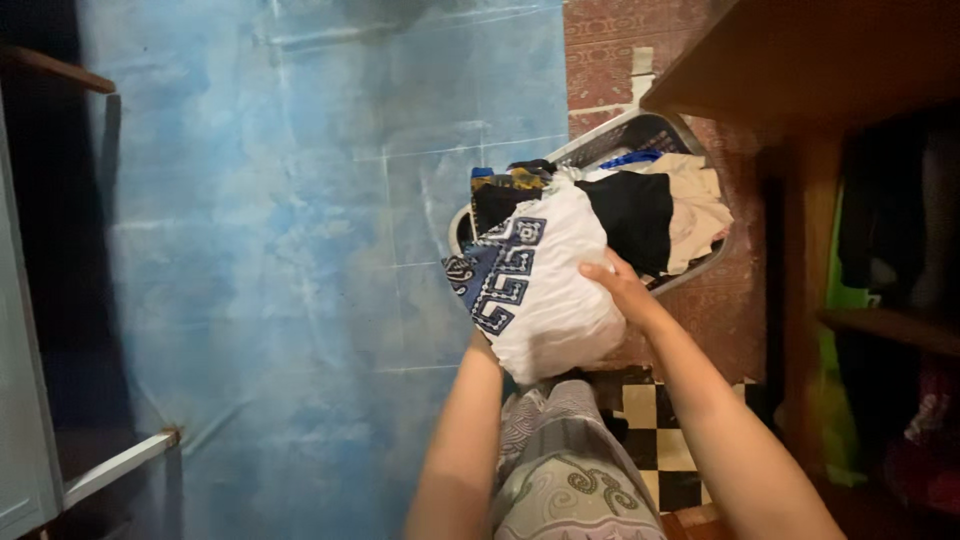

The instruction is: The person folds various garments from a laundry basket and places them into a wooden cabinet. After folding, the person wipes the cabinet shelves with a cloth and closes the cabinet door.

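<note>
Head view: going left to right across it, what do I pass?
White door edge → blue mottled floor sheet → white garment with dark blue pattern, held in both hands → black garment in the laundry basket → wooden shelving.

Home laundry or storage corner, I'd say: full laundry basket [668,128] beyond hands, wooden shelves [880,325] holding clothes to their right, patterned floor covering [300,250] leftward.
</note>
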